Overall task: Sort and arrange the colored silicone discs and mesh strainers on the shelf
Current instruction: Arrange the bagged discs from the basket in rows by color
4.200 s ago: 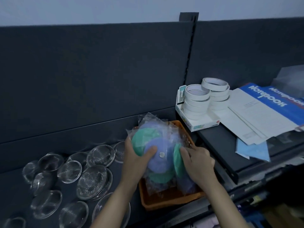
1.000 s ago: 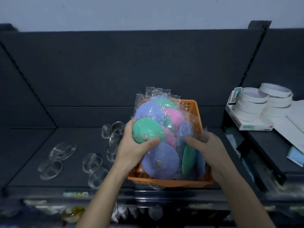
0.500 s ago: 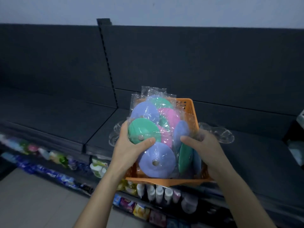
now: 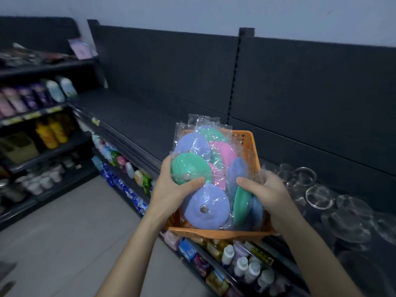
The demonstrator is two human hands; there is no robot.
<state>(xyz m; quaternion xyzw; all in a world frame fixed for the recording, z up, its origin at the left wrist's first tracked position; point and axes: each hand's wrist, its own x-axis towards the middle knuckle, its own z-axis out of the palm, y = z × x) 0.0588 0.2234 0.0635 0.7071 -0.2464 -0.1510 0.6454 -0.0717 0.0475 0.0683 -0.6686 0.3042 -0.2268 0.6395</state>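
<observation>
An orange plastic basket [image 4: 248, 144] hangs in front of the dark shelf, carried between both my hands. It is packed with silicone discs in clear bags: purple [image 4: 206, 207], green [image 4: 188, 168] and pink [image 4: 222, 152] ones. My left hand [image 4: 171, 194] grips the basket's left side, thumb pressed on the bagged discs. My right hand [image 4: 265, 194] grips the right side, thumb over the upright green disc [image 4: 241, 205]. Several clear-packed mesh strainers [image 4: 319, 195] lie on the shelf to the right of the basket.
The dark top shelf [image 4: 137, 123] stretches bare to the left behind the basket. Lower shelves hold bottles and packets [image 4: 242, 264]. Another rack with bottles [image 4: 49, 129] stands across the tiled aisle [image 4: 64, 236] on the left.
The basket has left the shelf and travelled left in both hands, its discs unmoved. The view has swung left: the tape rolls are gone and the strainers now lie on the right.
</observation>
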